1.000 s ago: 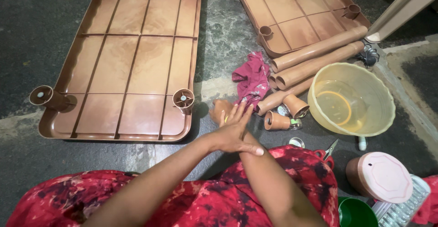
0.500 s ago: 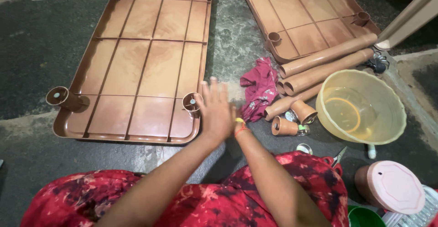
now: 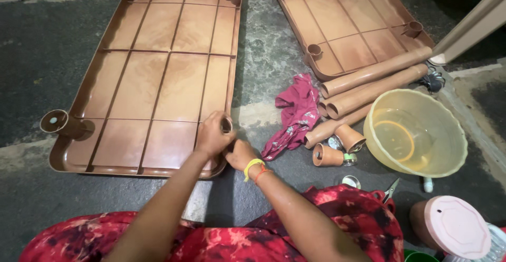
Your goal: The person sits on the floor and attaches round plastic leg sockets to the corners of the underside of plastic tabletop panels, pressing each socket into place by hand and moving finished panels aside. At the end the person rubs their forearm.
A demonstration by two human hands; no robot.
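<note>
**Hands on the near corner socket**

My left hand [image 3: 212, 134] wrapped the socket [image 3: 226, 124] at the shelf's [image 3: 158, 83] near right corner; my right hand [image 3: 241, 154] pressed beside it, fingers curled. No tube was fitted yet: the tubes [image 3: 374, 72] lay beyond the cloth [image 3: 295, 114], by the second shelf [image 3: 348, 25].

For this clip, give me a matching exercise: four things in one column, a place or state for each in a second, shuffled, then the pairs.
Things:
1. left hand
2. magenta cloth
3. yellow bowl
4. pink-lidded jar

Places or states:
A. crumpled on the floor between the two brown trays
B. at the lower right corner of the picture
C. gripping the corner socket of the near brown tray
D. holding water, right of the brown tubes

Pairs: 1-C, 2-A, 3-D, 4-B
</note>
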